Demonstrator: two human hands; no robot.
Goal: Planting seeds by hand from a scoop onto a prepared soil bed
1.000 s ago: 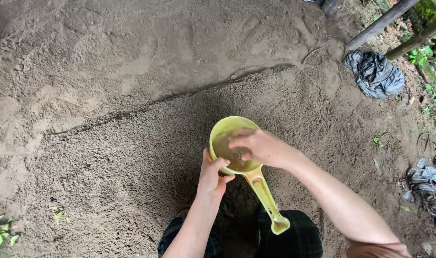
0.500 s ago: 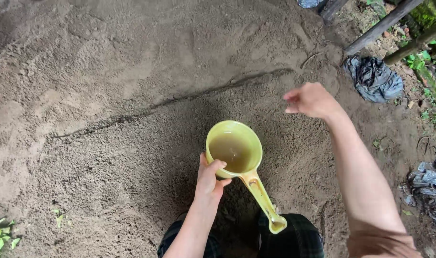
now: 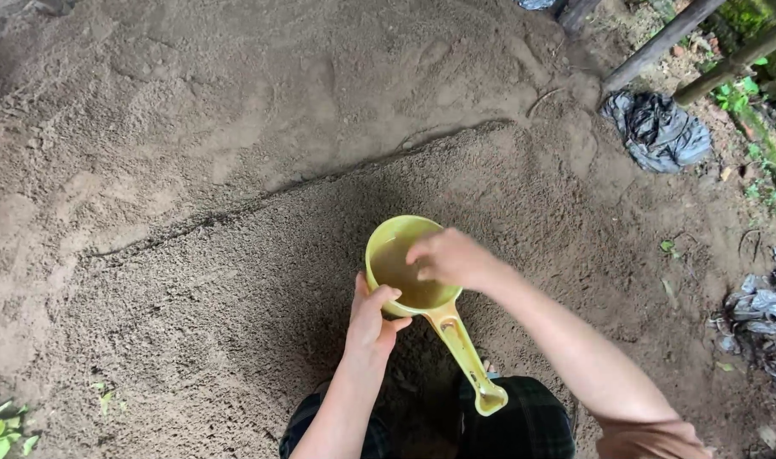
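A yellow plastic dipper (image 3: 388, 255) with a long handle holds murky water above the soil. My left hand (image 3: 373, 318) grips the dipper's bowl from below on its left side. Over the bowl, my right hand (image 3: 450, 258) dips its fingers down into the water. The handle (image 3: 468, 359) points back toward my legs.
Raked brown soil (image 3: 235, 170) fills the view, with a thin ridge line running across it. A crumpled black plastic bag (image 3: 657, 130) lies at the upper right beside wooden poles (image 3: 651, 47). More dark plastic scraps (image 3: 766, 314) sit at the right edge; green leaves (image 3: 1, 429) at the bottom left.
My right hand was in the dipper, swung out to the upper right over the soil, and has come back with its fingers in the water. The left hand kept holding the dipper.
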